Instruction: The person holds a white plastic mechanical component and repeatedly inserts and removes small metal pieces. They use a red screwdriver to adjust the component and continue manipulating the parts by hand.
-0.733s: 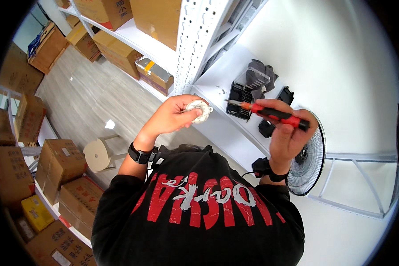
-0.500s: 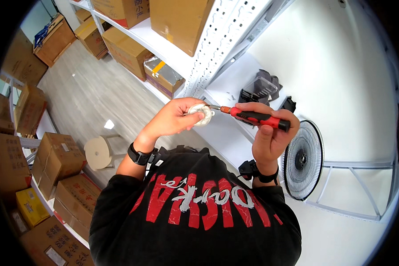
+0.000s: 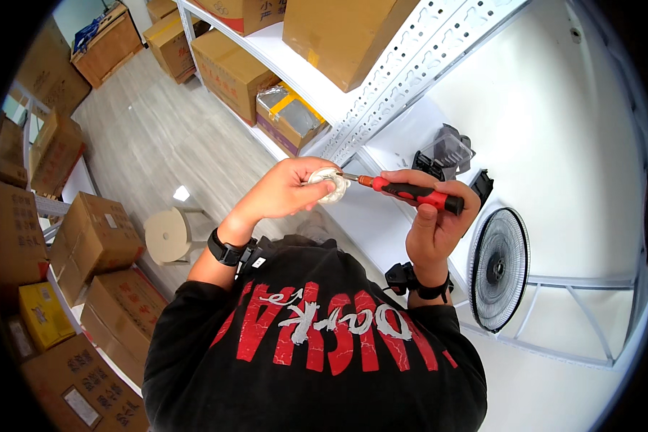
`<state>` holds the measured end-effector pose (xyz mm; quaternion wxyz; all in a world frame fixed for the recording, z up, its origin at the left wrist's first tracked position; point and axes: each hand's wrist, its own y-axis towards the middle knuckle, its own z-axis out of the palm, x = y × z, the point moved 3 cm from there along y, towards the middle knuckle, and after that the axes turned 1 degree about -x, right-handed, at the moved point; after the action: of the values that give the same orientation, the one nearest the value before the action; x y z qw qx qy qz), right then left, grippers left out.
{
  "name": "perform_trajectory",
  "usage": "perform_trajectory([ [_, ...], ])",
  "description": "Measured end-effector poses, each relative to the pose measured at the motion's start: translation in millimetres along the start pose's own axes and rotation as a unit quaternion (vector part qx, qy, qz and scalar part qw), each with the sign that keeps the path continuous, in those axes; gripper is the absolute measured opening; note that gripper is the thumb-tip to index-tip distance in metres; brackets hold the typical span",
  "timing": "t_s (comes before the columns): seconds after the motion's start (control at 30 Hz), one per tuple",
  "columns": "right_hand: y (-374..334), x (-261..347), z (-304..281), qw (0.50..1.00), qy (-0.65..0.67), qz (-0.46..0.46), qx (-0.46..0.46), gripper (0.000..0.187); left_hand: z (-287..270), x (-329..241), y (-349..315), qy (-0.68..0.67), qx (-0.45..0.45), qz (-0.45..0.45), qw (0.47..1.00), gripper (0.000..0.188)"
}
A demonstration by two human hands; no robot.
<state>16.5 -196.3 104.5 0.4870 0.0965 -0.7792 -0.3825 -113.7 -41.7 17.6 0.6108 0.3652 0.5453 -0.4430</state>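
Between the thumb and fingers of my left hand is a small round white plastic part, its face turned up. My right hand is closed round a red and black screwdriver, with the forefinger stretched along the handle. The screwdriver lies nearly level and its metal tip meets the upper right rim of the white part. Whether a screw sits under the tip is too small to tell. Both hands are held in the air in front of my chest.
A round black fan grille stands on the white surface to the right. Beyond my right hand lie dark plastic parts. White shelving with cardboard boxes runs across the back. At left are a beige stool and more boxes.
My view has turned slightly, so the shelves, stool and fan grille sit differently. Both hands keep their hold, and the screwdriver tip remains at the white part's rim.
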Motion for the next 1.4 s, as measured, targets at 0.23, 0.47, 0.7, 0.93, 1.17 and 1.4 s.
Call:
perform_trajectory([
  [0.23, 2.5, -5.0, 9.6, 1.0, 0.014, 0.012, 0.002, 0.029, -7.6, 3.7, -4.1, -0.011, -0.006, 0.003, 1.0, 0.019],
  [0.47, 8.8, -8.4, 16.0, 1.0, 0.003, 0.018, 0.002, 0.03, -14.3, -3.4, -2.0, 0.003, -0.015, 0.004, 1.0, 0.019],
  [0.7, 15.9, -18.1, 13.5, 0.999, -0.037, 0.014, 0.011, 0.03, -22.1, -2.5, 3.2, 0.014, -0.021, 0.009, 1.0, 0.019],
  [0.93, 23.0, -22.4, 11.1, 0.991, 0.064, 0.099, -0.07, 0.023, -27.0, -2.7, 8.2, -0.012, -0.01, 0.024, 1.0, 0.02],
  [1.17, 20.5, -23.8, 9.6, 0.997, 0.002, 0.066, -0.039, 0.034, -24.8, 2.6, 14.4, 0.006, -0.023, 0.042, 0.999, 0.021],
  [1.4, 11.4, -15.4, 6.8, 0.992, -0.122, -0.001, 0.024, 0.034, -24.8, 5.5, 20.4, 0.037, -0.076, 0.036, 0.996, 0.016],
])
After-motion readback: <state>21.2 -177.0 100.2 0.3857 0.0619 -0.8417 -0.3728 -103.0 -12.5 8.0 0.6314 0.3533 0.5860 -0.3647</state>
